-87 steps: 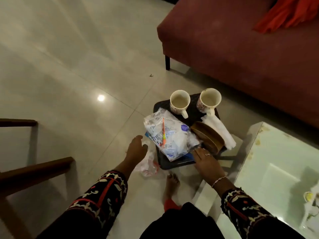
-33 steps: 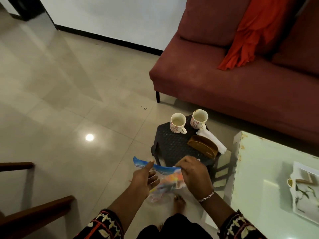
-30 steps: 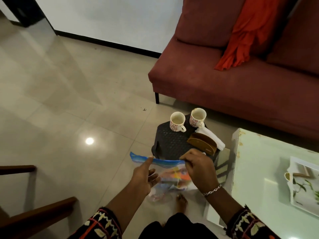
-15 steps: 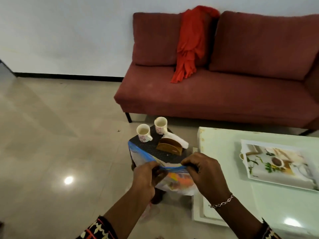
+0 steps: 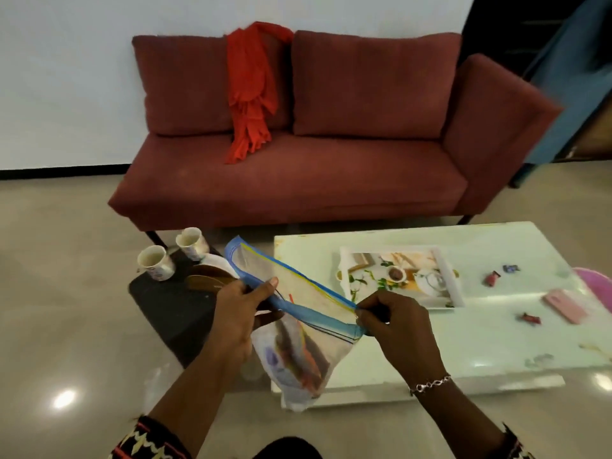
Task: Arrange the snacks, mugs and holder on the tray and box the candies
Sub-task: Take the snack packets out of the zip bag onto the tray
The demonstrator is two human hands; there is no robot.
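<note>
While held up over the floor, zip bag w/ snacks, top strip pinched by left hand & right hand.

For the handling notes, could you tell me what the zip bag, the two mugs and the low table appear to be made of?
Zip bag: thin clear plastic with a blue seal strip; the contents show through.
Mugs: probably glazed ceramic, white and patterned.
Low table: glossy pale top mirroring lights; likely glass or lacquer.

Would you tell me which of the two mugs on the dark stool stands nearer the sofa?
The right-hand mug, at the stool's far edge; the other mug stands further left.
</note>
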